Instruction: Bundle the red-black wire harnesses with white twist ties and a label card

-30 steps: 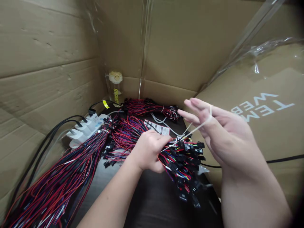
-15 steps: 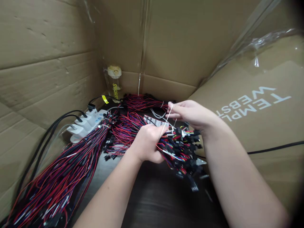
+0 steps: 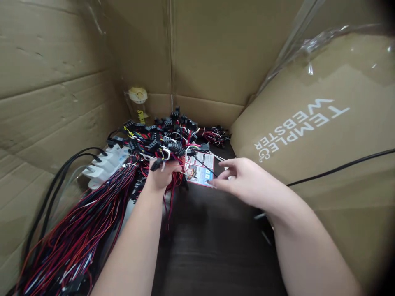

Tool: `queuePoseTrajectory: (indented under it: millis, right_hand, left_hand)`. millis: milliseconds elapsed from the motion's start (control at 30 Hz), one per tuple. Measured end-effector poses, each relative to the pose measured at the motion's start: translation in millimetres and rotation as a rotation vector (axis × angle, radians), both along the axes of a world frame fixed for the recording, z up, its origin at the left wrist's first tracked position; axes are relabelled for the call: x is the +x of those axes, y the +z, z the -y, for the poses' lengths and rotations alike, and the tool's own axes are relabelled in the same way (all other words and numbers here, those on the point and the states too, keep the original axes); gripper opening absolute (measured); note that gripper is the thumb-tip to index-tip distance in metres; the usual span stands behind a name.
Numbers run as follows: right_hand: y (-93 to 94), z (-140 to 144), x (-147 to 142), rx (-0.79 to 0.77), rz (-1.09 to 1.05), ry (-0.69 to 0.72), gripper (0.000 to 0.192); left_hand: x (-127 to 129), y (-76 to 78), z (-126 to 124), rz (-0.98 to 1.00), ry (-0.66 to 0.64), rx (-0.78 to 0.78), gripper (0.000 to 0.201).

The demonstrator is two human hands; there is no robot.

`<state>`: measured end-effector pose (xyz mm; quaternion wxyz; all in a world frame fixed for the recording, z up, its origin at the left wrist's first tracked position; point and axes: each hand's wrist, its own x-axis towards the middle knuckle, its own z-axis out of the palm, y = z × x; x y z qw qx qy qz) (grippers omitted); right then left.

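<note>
Wire bundle (image 3: 160, 144) (red, black and blue leads ending in black connectors) is being gripped by the left hand (image 3: 162, 174), fingers closed around it, connectors fanning upward above the dark worktop (image 3: 210, 238). Right hand (image 3: 243, 181) is hovering just beside a printed card (image 3: 199, 172), fingers loosely extended; whether it is pinching anything is hard to tell. A long wire bundle (image 3: 77, 234) is running off the lower left edge. A white power strip (image 3: 105, 164) and a bottle (image 3: 137, 105) are sitting partly hidden behind the connectors.
</note>
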<state>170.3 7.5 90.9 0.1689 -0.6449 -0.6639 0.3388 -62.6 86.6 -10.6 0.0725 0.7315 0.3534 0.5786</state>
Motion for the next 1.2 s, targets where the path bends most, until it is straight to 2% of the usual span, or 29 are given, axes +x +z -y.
queuePoseTrajectory:
  millis: [167,267,333,433,533,600,667,733,900,1033,1200]
  right_hand:
    - [-3.1,8.9,-24.7,0.019,0.11,0.145,0.012]
    - [-7.5,4.6,-30.4,0.094,-0.01,0.252,0.024]
    - [-8.0,5.5,-28.0,0.217,-0.114,0.303,0.031]
    - [-7.8,14.3,-22.5,0.333,-0.134,0.376,0.038]
    - [-9.2,24.7,-23.1,0.504,-0.093,0.496,0.031]
    - [-9.7,28.0,-25.7,0.654,-0.094,0.553,0.022]
    - [-8.7,27.1,-26.6,0.732,-0.142,0.563,0.021]
    - [-7.1,22.5,-24.3,0.726,-0.216,0.546,0.026]
    - [-9.7,8.2,-11.8,0.52,-0.479,0.492,0.032]
    - [-18.7,4.0,-3.2,0.447,-0.566,0.4,0.032]
    - [-26.1,2.6,2.2,0.459,-0.641,0.356,0.035]
  left_hand:
    - [-4.2,-4.3,-3.7,0.063,0.025,0.154,0.033]
    - [-0.9,2.0,-2.2,0.063,0.021,0.139,0.03]
    - [4.0,12.3,1.5,0.073,-0.021,0.055,0.028]
    - [16.5,31.2,9.3,0.174,-0.169,-0.159,0.027]
    - [31.2,44.8,16.4,0.295,-0.292,-0.356,0.032]
    - [38.6,48.8,19.4,0.33,-0.347,-0.411,0.035]
    - [42.8,49.8,21.2,0.329,-0.399,-0.421,0.034]
    - [44.7,49.2,22.4,0.31,-0.455,-0.435,0.033]
    - [47.4,46.9,23.2,0.214,-0.763,-0.542,0.038]
    - [47.3,42.8,21.6,0.26,-0.72,-0.679,0.035]
    - [35.9,39.7,19.3,0.209,-0.874,-0.733,0.044]
